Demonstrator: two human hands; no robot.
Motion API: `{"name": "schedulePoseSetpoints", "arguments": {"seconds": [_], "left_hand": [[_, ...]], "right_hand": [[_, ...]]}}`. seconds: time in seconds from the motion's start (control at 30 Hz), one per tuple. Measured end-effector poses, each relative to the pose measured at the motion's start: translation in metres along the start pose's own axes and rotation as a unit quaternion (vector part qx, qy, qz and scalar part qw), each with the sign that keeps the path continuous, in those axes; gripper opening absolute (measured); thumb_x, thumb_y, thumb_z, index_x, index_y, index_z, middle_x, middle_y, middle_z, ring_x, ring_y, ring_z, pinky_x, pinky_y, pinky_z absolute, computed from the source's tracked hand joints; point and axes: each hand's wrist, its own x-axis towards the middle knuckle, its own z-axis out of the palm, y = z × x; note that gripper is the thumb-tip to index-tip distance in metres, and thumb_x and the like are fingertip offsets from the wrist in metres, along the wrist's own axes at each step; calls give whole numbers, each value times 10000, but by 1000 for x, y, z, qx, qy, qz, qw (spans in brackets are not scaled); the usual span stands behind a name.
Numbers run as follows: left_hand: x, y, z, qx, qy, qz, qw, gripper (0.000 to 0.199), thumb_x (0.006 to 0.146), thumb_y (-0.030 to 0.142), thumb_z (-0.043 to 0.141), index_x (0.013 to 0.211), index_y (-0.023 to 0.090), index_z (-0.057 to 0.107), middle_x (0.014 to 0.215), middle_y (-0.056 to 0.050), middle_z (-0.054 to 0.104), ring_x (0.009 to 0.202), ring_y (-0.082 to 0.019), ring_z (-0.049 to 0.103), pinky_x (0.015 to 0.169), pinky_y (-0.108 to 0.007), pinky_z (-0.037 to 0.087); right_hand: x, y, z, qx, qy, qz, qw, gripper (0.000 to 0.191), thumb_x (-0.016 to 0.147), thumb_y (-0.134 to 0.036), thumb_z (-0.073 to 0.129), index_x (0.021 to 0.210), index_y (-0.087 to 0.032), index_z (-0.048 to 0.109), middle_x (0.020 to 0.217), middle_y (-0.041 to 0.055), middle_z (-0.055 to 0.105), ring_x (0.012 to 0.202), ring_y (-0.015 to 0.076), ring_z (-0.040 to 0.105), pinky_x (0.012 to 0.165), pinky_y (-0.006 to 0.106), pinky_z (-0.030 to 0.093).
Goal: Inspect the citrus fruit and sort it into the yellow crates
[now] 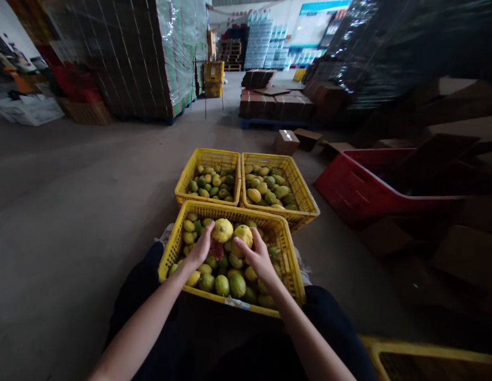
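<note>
In the head view, my left hand (202, 247) is closed on a yellow lemon (222, 230) with bumpy skin. My right hand (258, 256) grips a second yellow lemon (244, 234) close beside it. Both are held over the near yellow crate (294, 270), which stands between my legs. Loose green and yellow lemons (222, 286) fill much of that crate. A small reddish thing (216, 250), too unclear to name, shows below my left hand's lemon.
Two more yellow crates (208, 152) of lemons touch the near one's far side. A red crate (349, 182) and cardboard boxes lie right. Another yellow crate (428, 349) is at lower right. Wrapped pallet stacks (126, 58) and a low box pallet (275, 106) stand beyond.
</note>
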Motion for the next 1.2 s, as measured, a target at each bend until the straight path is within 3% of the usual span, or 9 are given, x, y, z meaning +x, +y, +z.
{"name": "schedulePoseSetpoints", "arguments": {"seconds": [0.17,0.23,0.37,0.53,0.7,0.8,0.97,1.2], "left_hand": [[-3,-1,-1,48,86,129,987,567,752,755,559,804,199,658,704,-92,681,880,-276,665,661,-311,503],[-5,2,1,59,112,158,979,526,750,729,589,797,207,631,745,-76,678,912,-267,653,673,-300,506],[-9,8,5,74,133,169,974,528,804,734,488,760,216,580,649,-35,606,749,-238,636,579,-293,462],[-15,12,5,203,174,206,941,559,852,677,453,512,236,399,489,-10,440,560,-182,477,550,-303,361],[-16,7,6,169,152,213,950,417,863,572,499,624,230,505,598,-2,530,611,-179,494,565,-286,361],[-16,7,7,171,125,205,956,360,850,545,527,693,222,554,618,5,547,616,-176,507,556,-277,363],[-17,10,9,183,118,213,952,405,847,565,502,625,228,464,552,20,477,561,-158,462,518,-279,334],[-17,10,9,203,120,220,947,411,859,560,476,621,225,467,545,19,473,543,-148,457,501,-269,324]], "right_hand": [[-1,1,-5,-22,7,19,1000,373,727,-546,704,934,-246,627,792,32,642,845,270,617,711,370,514],[-2,0,-4,-22,7,21,1000,375,722,-552,705,931,-247,644,781,38,640,859,282,623,715,382,522],[-3,1,0,-5,-5,23,1000,360,715,-541,717,921,-250,666,801,47,659,887,300,630,741,405,539],[-2,2,-1,-11,-25,32,999,382,714,-564,709,897,-229,699,867,61,697,926,303,638,803,420,544],[-2,-4,-1,42,11,62,997,502,667,-576,746,1011,-214,696,1018,56,724,1023,290,642,914,410,524],[-4,-8,-1,67,8,93,993,506,680,-595,727,1010,-213,692,969,50,722,952,274,652,816,371,546],[-4,-8,0,97,-4,121,988,512,689,-624,698,968,-196,671,873,38,694,780,224,626,613,307,518],[-1,-4,1,105,-17,116,988,480,701,-633,685,913,-202,661,794,18,672,715,202,614,536,279,488]]}}
